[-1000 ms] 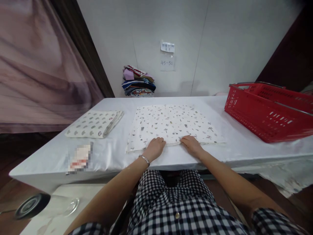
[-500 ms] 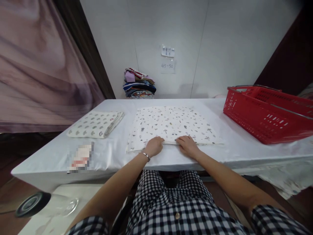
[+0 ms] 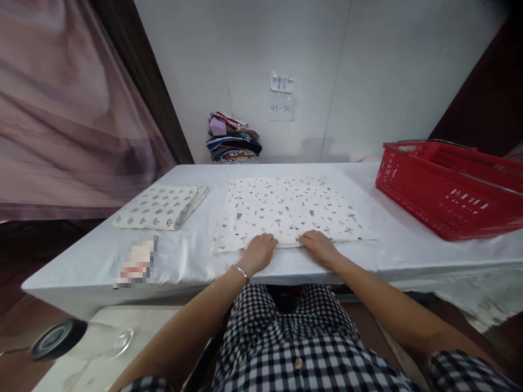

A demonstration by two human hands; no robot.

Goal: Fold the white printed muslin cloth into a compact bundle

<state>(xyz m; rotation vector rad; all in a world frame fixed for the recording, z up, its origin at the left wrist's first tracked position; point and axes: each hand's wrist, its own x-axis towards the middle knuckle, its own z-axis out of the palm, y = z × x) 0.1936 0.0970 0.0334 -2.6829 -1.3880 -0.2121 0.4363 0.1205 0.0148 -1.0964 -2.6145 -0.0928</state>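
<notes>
A white cloth [image 3: 286,209] printed with small palm trees and other little motifs lies folded in layers on the table in front of me. My left hand [image 3: 259,253] is at its near edge, with curled fingers over the top layer and the edge pinched. A short way to the right, my right hand [image 3: 319,247] grips the same edge, its fingertips on the fabric. Both thumbs are mostly hidden. Between the hands the stacked layers of the edge show. Left of the cloth lies a second folded cloth [image 3: 157,207], cream with grey-green mushroom-like prints.
A red plastic basket [image 3: 441,196] with metal handles stands at the right. Folded fabrics are piled [image 3: 233,141] by the back wall. A pixelated item [image 3: 137,264] lies near the table's left front edge. Below it, a clear jar with a dark lid [image 3: 61,340] rests on a lower surface.
Both hands have shifted slightly, with the fingers a little further over the cloth's near edge. The cloth lies in nearly the same place, and the view has moved slightly.
</notes>
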